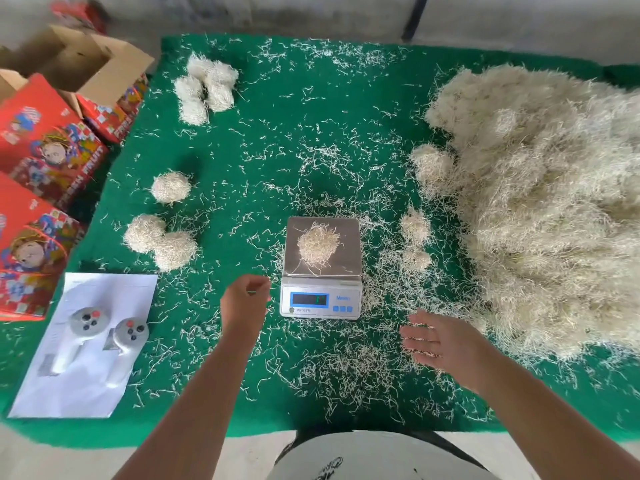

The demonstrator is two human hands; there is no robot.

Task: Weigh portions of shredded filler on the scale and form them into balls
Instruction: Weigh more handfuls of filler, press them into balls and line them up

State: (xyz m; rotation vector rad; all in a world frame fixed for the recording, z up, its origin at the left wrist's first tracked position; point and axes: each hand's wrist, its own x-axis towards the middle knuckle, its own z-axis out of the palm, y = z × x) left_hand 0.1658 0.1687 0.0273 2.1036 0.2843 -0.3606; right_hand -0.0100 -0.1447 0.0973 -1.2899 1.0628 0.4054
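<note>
A small digital scale point(322, 299) stands mid-table on the green cloth, its blue display lit. A loose portion of pale shredded filler point(317, 247) lies on its steel pan. The big filler heap point(547, 209) fills the right side. Finished balls lie at the left: one ball point(171, 187), a touching pair point(160, 241), and a cluster of several point(206, 87) farther back. Two small clumps point(415, 240) sit just right of the scale. My left hand point(246, 303) hovers left of the scale, fingers curled, holding nothing that I can see. My right hand point(440, 341) is spread flat, right of the scale.
A white sheet point(104, 393) with two grey controllers point(104, 329) lies at the front left. Red printed cartons point(41, 143) and an open cardboard box point(79, 60) stand beyond the table's left edge. Stray filler strands litter the green cloth point(311, 116).
</note>
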